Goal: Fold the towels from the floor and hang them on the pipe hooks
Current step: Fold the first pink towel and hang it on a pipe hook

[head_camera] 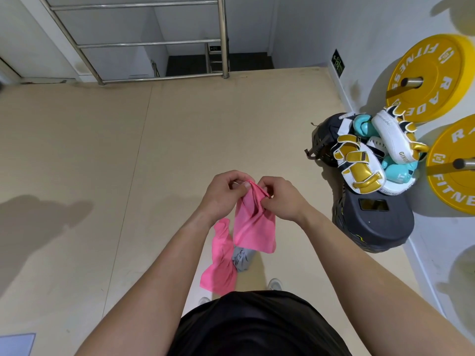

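Observation:
A pink towel (253, 227) hangs in front of me, held by its top edge. My left hand (223, 195) pinches the top corner on the left, and my right hand (280, 199) pinches the top edge right beside it. On the beige floor below lie a second pink towel (221, 265) and a crumpled grey towel (241, 258), touching each other near my feet. No pipe hooks are in view.
A steel railing (223, 37) guards a stairwell at the far edge of the floor. At the right wall stand yellow weight plates (426, 75), a pile of boxing gloves and pads (372, 155) and a dark grey base (372, 222). A blue mat corner (15, 344) shows bottom left.

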`<state>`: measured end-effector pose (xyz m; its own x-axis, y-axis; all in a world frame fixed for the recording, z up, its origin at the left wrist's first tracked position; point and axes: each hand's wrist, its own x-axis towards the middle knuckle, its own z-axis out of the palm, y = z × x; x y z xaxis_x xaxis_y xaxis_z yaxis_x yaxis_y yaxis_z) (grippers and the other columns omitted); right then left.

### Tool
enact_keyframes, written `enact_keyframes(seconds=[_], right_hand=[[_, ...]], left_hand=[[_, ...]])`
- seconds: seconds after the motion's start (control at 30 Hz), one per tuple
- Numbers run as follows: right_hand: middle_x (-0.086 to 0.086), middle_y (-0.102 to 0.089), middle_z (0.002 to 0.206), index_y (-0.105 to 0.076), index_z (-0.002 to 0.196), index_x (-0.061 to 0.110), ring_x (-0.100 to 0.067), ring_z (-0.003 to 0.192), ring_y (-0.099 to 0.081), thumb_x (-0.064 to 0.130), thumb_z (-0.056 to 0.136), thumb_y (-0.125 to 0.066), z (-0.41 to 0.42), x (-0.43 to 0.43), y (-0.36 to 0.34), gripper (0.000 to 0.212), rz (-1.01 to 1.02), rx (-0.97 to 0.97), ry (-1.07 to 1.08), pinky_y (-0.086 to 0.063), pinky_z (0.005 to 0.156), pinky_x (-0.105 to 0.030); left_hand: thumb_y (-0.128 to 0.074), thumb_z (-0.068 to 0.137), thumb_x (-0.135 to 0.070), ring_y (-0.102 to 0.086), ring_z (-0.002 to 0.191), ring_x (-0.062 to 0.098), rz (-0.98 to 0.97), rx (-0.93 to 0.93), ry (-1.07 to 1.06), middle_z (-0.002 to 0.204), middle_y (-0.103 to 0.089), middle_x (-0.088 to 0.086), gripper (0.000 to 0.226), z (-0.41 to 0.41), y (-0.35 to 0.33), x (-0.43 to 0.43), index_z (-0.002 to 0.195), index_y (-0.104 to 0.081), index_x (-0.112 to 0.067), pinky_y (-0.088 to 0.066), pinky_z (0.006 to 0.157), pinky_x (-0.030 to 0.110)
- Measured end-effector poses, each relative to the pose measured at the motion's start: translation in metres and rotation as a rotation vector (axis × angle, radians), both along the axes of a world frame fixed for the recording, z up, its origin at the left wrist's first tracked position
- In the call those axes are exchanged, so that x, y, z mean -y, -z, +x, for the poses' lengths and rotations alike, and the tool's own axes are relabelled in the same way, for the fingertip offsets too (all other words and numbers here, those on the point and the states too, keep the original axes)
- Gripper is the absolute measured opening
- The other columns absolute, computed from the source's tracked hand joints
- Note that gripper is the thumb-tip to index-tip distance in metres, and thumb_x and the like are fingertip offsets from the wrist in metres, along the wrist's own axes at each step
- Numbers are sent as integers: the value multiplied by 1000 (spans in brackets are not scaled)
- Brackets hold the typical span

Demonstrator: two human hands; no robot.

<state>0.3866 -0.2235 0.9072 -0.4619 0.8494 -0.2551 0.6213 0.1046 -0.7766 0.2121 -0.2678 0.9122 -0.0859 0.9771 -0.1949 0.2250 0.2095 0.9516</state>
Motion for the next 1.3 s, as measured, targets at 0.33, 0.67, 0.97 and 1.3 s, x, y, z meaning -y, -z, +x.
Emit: enact_keyframes(seconds=[0.33, 0.67, 0.97, 1.3], right_hand=[[-3, -69, 73, -66, 74, 18, -23, 70, -63, -4, 69, -54, 50, -2, 34, 25, -31, 206, 103, -45, 59, -27], [-1, -70, 84, -66, 79, 21, -22, 76, -65, 9, 81, -65, 83, -5, 37, 12, -64, 308, 108, -55, 65, -36], [-8, -59, 93, -48, 93, 13, -22, 54, -62, -5, 89, -60, 58, 8, 4, 22, -165, -147, 44, -54, 52, -31], [-22, -61, 77, -64, 76, 4, -29, 63, -72, -14, 82, -35, 49, 11, 7, 34, -202, -46, 39, -56, 55, -32]], left_hand=[[-62, 91, 1, -58, 77, 8, 59, 8, -155, 81, -68, -7, 32, -36, -2, -10, 83, -71, -28, -46, 76, 17], [-62, 91, -3, -56, 73, 0, 36, -140, -326, 82, -66, -12, 18, -72, 15, -30, 90, -72, -19, -43, 68, 6], [-63, 92, -8, -61, 82, 14, -125, -297, -460, 83, -67, -1, 14, -89, 50, -35, 96, -75, -14, -43, 77, 22], [-64, 91, -11, -63, 84, 15, -135, -294, -489, 82, -68, -3, 13, -93, 52, -40, 93, -74, -20, -48, 83, 24]])
